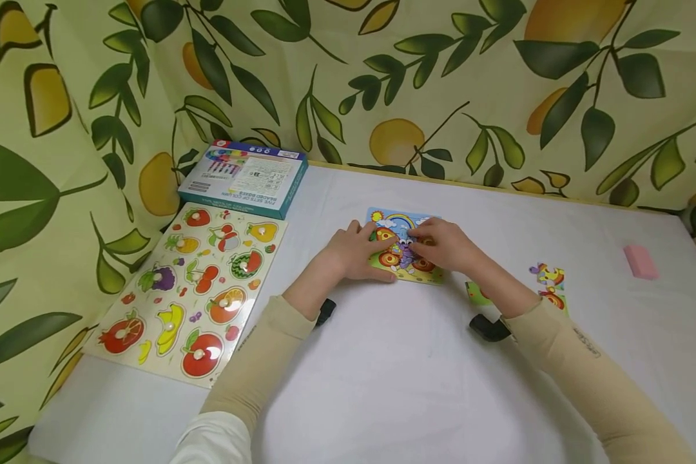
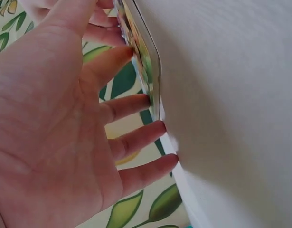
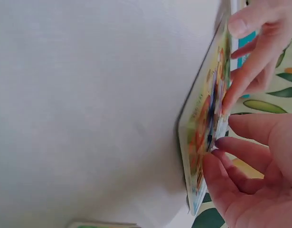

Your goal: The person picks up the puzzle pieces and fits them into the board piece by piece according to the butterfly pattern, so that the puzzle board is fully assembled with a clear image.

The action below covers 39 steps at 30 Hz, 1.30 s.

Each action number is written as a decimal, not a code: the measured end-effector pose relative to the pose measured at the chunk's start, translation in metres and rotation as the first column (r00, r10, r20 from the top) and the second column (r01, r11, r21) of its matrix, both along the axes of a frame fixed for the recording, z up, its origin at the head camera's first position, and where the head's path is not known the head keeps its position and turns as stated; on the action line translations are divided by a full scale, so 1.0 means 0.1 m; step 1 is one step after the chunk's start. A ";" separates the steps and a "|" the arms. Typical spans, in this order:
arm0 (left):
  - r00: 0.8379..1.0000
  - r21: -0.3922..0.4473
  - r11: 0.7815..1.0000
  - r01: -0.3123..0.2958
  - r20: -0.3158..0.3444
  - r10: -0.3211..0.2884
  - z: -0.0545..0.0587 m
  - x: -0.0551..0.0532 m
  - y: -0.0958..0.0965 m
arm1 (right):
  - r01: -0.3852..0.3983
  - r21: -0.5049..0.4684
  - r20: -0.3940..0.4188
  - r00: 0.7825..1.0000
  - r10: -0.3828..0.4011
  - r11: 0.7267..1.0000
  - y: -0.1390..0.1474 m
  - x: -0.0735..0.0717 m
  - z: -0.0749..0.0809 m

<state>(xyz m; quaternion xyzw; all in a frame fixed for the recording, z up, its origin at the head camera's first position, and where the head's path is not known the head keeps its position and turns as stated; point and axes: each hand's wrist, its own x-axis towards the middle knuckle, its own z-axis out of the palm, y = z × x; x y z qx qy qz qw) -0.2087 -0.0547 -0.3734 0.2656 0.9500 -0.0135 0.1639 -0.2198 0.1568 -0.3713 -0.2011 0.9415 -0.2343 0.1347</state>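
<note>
A butterfly jigsaw puzzle (image 1: pixel 406 274) in a flat board lies on the table, with a rainbow and sun along its top. My left hand (image 1: pixel 356 252) rests at its left side, fingers spread and fairly straight; one fingertip touches the picture and the thumb lies by the near edge. From the right, my right hand (image 1: pixel 445 245) reaches over the board with bent fingers, thumb and fingertips close together on a puzzle piece near the butterfly's head. In the right wrist view, a purple bit shows at the fingertips of the right hand (image 3: pixel 259 166); the piece's outline is mostly hidden.
Loose puzzle pieces (image 1: pixel 551 277) lie right of my right forearm, and a green piece (image 1: pixel 477 293) is partly under it. A pink block (image 1: pixel 640 261) sits farther right. At left are a fruit knob board (image 1: pixel 151 306) and a boxed set (image 1: pixel 243 177). Patterned cloth (image 1: pixel 348 96) hangs behind.
</note>
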 end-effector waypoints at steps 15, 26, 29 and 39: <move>1.000 -0.024 1.000 -0.018 -0.026 0.017 -0.01 -0.01 0.05 | -0.043 -0.001 -0.089 0.995 0.042 0.999 -0.03 0.04 -0.09; 1.000 0.035 0.999 -0.010 0.026 0.009 0.01 -0.03 -0.01 | 0.061 -0.020 -0.071 0.995 -0.063 0.998 -0.06 0.06 -0.09; 0.998 0.064 0.998 -0.025 0.059 0.021 0.04 -0.03 -0.03 | 0.093 -0.030 -0.072 0.993 -0.095 0.995 -0.07 0.07 -0.08; 0.996 0.091 0.996 -0.001 0.092 -0.007 0.06 -0.07 -0.11 | 0.161 0.018 0.047 0.986 -0.162 0.987 -0.10 -0.04 -0.09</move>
